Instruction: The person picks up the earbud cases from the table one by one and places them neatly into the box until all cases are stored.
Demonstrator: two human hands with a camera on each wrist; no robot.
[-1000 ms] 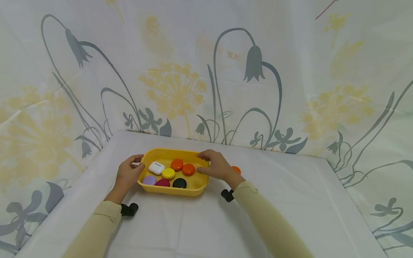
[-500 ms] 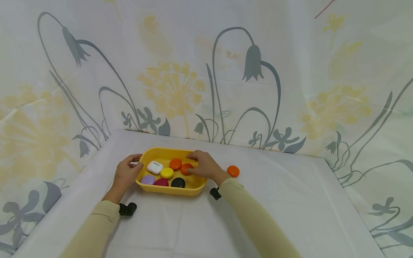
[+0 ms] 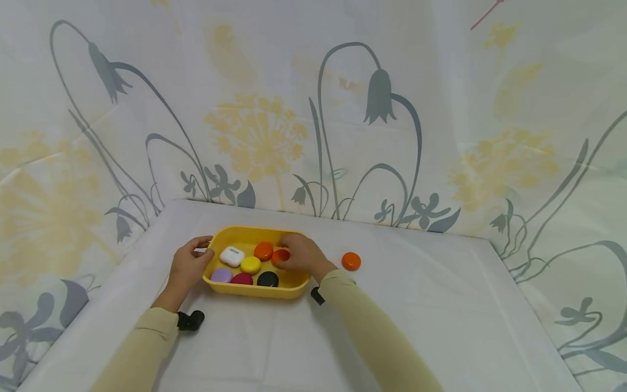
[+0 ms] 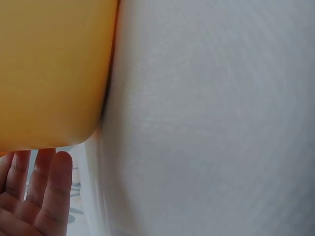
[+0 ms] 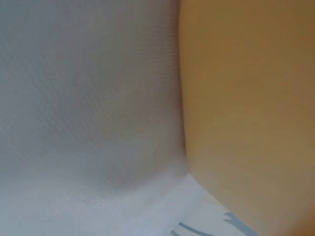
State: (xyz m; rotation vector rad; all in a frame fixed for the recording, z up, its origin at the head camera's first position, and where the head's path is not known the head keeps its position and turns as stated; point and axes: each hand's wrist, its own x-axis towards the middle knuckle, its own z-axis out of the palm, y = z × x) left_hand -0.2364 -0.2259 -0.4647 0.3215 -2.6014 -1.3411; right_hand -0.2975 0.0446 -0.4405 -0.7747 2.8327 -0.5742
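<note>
A yellow bin [image 3: 254, 291] stands on the white cloth-covered table. In the head view, my right hand [image 3: 303, 255] reaches over its right side and pinches a glossy round orange disc [image 3: 280, 256], which looks tilted. My left hand [image 3: 188, 265] rests at the bin's left end; in the left wrist view its fingers [image 4: 58, 189] extend fairly straight against the end wall. Also in the bin lie another orange disc [image 3: 263, 251], a yellow disc [image 3: 250, 265], a white rounded case [image 3: 232, 256], a lilac disc [image 3: 221, 275], a dark red disc [image 3: 242, 279] and a black disc [image 3: 268, 279].
One more orange disc [image 3: 351, 261] lies on the table [image 3: 416, 305], right of the bin. A cloth with printed flowers [image 3: 294, 109] hangs behind the table. The bin's outer wall [image 5: 246, 108] fills much of the right wrist view.
My right hand has moved left from the bin's right rim into the bin and taken hold of the right-hand orange disc, tilting it. The left hand stays at the left end.
</note>
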